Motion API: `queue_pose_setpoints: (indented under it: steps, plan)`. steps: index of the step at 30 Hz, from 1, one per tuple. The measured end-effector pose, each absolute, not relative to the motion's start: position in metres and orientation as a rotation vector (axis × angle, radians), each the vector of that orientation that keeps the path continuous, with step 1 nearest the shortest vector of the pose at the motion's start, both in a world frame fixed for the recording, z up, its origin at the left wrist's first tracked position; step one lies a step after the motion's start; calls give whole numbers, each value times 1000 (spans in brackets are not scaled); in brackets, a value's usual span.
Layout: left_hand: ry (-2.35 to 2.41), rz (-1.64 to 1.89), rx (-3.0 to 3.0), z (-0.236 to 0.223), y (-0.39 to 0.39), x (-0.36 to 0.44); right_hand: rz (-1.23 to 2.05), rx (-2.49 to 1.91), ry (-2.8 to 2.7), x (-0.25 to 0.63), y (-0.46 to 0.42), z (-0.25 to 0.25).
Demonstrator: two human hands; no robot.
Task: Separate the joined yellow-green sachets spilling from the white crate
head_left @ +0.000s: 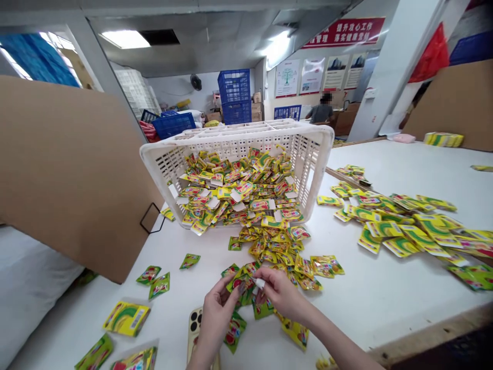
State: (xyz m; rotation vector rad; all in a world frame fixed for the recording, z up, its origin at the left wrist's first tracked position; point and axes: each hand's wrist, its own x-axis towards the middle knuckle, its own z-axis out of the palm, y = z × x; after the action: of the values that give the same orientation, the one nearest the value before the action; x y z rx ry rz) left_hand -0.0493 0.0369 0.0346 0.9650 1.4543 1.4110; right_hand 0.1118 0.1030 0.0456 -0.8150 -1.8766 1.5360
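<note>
In front of the white crate, my left hand pinches a small green candy sachet with red fruit printed on it. My right hand is close beside it, its thumb and fingers closed on a small white object whose kind I cannot make out. Under and around both hands lie more green sachets. A heap of yellow sachets spreads from the hands back to the crate. Partly behind my left wrist lies a gold phone, camera side up.
The white plastic crate lies tipped toward me, full of small yellow boxes. Flat yellow cartons are piled at right. A large cardboard sheet leans at left, near a yellow box. A person sits far back.
</note>
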Motion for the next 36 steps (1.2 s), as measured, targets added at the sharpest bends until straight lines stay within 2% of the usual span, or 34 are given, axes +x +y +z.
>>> queue_pose_setpoints:
  steps: [4,9,13,16,20,23,29,36]
  plan:
    - [1508,1377,1031,35,28,-48,1466,-843,-1853,120,97,55]
    - [1534,1289,1432,40,14,-36,2012,-730,-1663,112,94,37]
    - [1484,1178,1592,45,14,-42,2076,-786,-1625,107,91,24]
    - [1919,1007,1551,55,20,-83,1940,-913,-1634,121,93,18]
    - [2709,682,1057,67,10,-180,1763,-1040,-1571,153,100,8]
    - [2912,470,674,58,-6,-237,1742,-1089,-1485,166,102,3]
    - [2818,317,719,20,-6,-258,1833,-1113,-1407,157,94,8]
    - [2572,465,988,28,3,-232,1741,-1141,-1308,163,92,15]
